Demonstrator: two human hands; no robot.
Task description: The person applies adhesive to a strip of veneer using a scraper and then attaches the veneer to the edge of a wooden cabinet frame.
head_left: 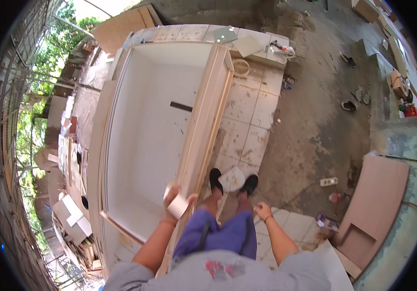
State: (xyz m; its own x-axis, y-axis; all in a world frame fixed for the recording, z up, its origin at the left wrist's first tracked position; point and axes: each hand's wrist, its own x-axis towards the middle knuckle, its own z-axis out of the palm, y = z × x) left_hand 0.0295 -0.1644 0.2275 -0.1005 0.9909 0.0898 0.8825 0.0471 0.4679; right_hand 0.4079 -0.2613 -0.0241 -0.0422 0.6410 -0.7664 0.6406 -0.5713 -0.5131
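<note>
— Well, start with the biggest thing: what is in front of the person?

— A large open cabinet carcass point(155, 126), white inside with pale wooden edges, lying on its back on the tiled floor point(249, 121). Its right side panel point(203, 131) runs from the far end down to the person's knees.

— And to the right?

— A brown board with a notch cut out point(378, 194) leans near the wall, well apart from the hands. Between the person's black shoes sits a small white tub point(232, 179).

— The hands?

— The left hand point(173, 202) is closed around a small pale block point(178, 206), perhaps a sanding block or a roll of edging, I cannot tell which, pressed at the near end of that side panel. The right hand point(263, 211) hangs free beside the right knee, fingers loosely curled, holding nothing that I can see.

— What could go wrong?

— In my judgement, the block could slip off the narrow edge, since only one hand steadies it and the other is away from the panel. A backward step could also tip the tub, which stands just beside both shoes
</note>
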